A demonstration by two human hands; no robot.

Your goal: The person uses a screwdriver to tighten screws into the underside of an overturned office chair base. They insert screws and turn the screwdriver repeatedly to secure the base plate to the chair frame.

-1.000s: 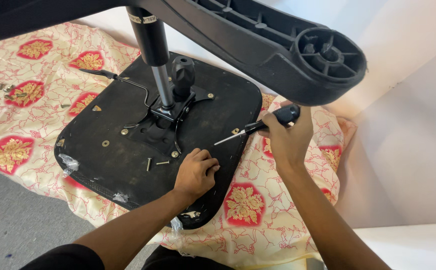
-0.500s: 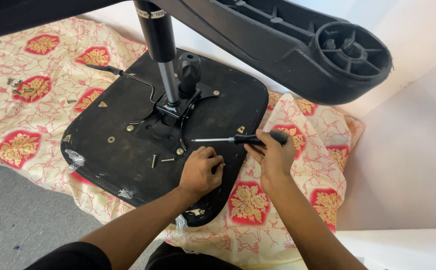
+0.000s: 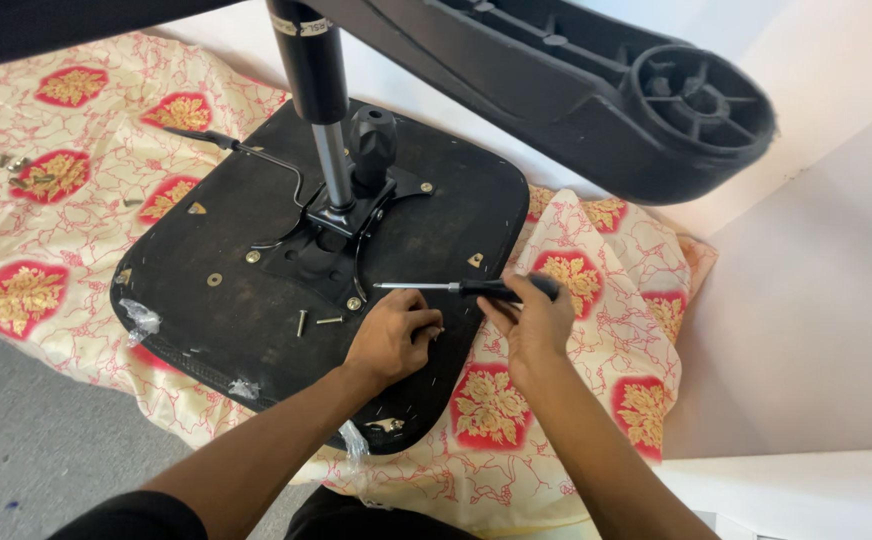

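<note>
Screwdriver (image 3: 476, 289) lies level in the right hand's (image 3: 533, 325) closed grip, left hand (image 3: 393, 335) curled just beside.

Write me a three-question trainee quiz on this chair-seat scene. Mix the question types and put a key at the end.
1. True or false: the right hand holds a screwdriver whose tip points toward the metal bracket in the middle of the seat underside.
2. Where does the left hand rest? A) on the gas-lift column B) on the seat underside near its front edge C) on the patterned cloth
3. Fill in: two loose ___ lie on the seat just left of the left hand.

Key: 1 true; 2 B; 3 screws
</note>
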